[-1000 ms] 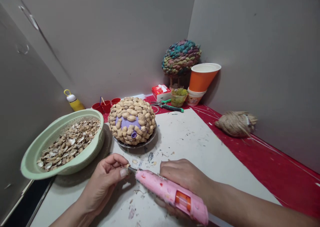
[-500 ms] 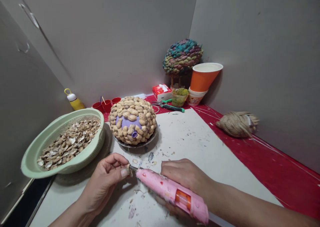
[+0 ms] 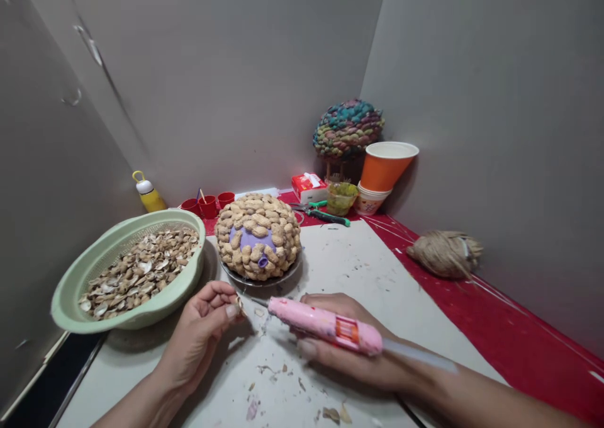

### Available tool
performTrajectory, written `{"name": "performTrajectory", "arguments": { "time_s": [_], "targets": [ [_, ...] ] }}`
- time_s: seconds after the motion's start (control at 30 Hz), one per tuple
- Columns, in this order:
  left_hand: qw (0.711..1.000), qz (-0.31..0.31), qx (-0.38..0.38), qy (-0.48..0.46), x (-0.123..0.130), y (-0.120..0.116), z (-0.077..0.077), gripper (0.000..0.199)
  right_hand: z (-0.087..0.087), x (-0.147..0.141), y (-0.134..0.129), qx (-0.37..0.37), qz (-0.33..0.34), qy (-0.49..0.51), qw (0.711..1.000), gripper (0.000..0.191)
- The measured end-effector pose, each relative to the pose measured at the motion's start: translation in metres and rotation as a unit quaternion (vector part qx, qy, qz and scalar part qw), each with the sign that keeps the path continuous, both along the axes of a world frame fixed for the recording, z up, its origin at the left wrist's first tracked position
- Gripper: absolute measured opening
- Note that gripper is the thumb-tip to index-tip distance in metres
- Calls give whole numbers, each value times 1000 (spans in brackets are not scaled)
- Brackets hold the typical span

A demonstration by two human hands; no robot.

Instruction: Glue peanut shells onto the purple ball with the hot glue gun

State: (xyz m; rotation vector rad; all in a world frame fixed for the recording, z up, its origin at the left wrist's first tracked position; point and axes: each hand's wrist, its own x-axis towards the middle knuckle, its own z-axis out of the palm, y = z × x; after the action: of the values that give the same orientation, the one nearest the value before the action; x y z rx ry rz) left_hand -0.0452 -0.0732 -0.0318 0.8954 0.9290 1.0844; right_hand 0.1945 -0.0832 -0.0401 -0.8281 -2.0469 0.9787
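Between the thumb and fingers of my left hand [image 3: 202, 324] is a peanut shell [image 3: 240, 307], pinched at its edge. My right hand [image 3: 344, 346] is wrapped round a pink glue gun [image 3: 325, 324], whose metal nozzle points left at the shell, and a clear glue stick [image 3: 419, 354] sticks out of its back. Just beyond both hands, a purple balloon [image 3: 252, 239] covered in peanut shells [image 3: 276, 209] rests on a metal dish [image 3: 259, 282]. A bare purple patch and the balloon's knot face me.
At left stands a green basket [image 3: 66, 305] of peanut shells. Behind are red cups [image 3: 208, 208], a yellow bottle [image 3: 151, 198], pliers [image 3: 325, 215], a tissue pack [image 3: 309, 189], a bowl [image 3: 340, 200], paper cups [image 3: 389, 167] and a coloured shell tree [image 3: 349, 126]. Twine [image 3: 443, 255] lies at right.
My right hand has tilted the glue gun flatter, and its nozzle has drawn slightly away from the shell in my left hand. The whole view has shifted slightly.
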Motion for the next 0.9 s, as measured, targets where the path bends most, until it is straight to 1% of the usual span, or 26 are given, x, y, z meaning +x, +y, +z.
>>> {"name": "performTrajectory", "arguments": {
  "time_s": [0.07, 0.1, 0.17, 0.27, 0.37, 0.47, 0.53, 0.63, 0.67, 0.73, 0.8, 0.9],
  "targets": [
    [1000, 6, -4, -17, -2, 2, -1, 20, -2, -5, 12, -58, -2, 2, 998, 22],
    [1000, 6, -7, -24, -3, 3, -2, 19, -3, -8, 20, -69, 4, 2, 998, 28],
    [999, 5, -11, -36, -4, 5, -4, 18, -6, -13, 36, -37, 23, -13, 999, 32],
    [999, -4, -13, -51, -5, 7, -7, 16, -9, -15, 56, 27, 21, -42, 999, 36],
    [998, -14, -14, -61, -5, 9, -9, 14, -7, -13, 66, 51, 8, -38, 998, 38],
    [997, -21, -18, -68, -6, 10, -10, 12, -3, -12, 59, 56, 4, -34, 998, 30],
    [997, -26, -19, -71, -8, 11, -10, 12, 0, -12, 45, 58, 1, -38, 998, 24],
    [996, -40, -18, -76, -9, 12, -11, 14, 1, -12, 23, 31, -20, -22, 999, 19],
    [996, -45, -18, -75, -9, 12, -11, 14, 1, -12, 17, 33, -22, -12, 999, 20],
    [996, -53, -16, -68, -9, 13, -11, 13, -2, -11, 11, 72, -13, -15, 997, 25],
    [997, -59, -13, -57, -8, 13, -12, 12, -6, -10, 10, 123, -2, -38, 992, 27],
    [997, -67, -7, -36, -6, 13, -12, 12, -12, -8, 13, 151, 6, -63, 987, 27]
  ]
}}
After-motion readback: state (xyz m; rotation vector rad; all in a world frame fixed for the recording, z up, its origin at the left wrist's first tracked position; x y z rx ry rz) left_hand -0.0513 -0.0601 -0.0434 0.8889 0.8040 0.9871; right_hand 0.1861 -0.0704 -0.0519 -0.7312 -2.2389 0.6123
